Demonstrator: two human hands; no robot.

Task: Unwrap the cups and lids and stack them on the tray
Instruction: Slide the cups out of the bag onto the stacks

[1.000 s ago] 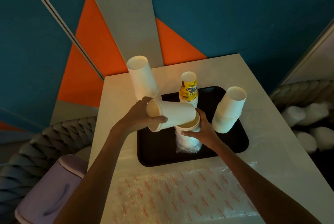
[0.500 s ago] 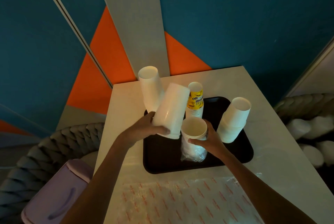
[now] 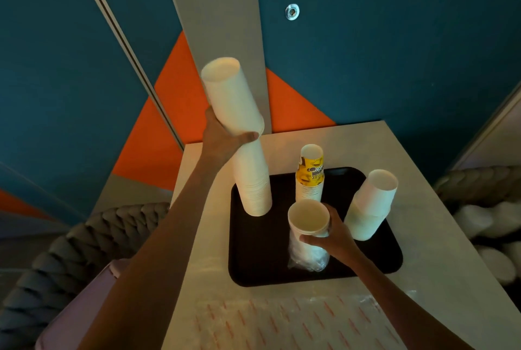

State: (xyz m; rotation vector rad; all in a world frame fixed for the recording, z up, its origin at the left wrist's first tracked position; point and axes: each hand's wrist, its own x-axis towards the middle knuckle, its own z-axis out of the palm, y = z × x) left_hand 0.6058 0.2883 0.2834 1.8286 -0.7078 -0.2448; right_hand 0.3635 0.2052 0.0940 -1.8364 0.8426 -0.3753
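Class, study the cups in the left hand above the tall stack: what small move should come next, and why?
Probably the left hand should straighten its held cups and ease them down onto the tall stack: they lean left over its top, out of line.

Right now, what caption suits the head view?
Left hand holds white cups tilted above a tall stack on the tray; right hand grips a half-wrapped stack.

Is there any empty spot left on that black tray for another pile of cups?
Yes: the tray is bare front-left, between the tall white stack and the wrapped stack the right hand holds. The table behind it is bare too. Crowded: yellow stack, wrapped stack and short white stack stand close.
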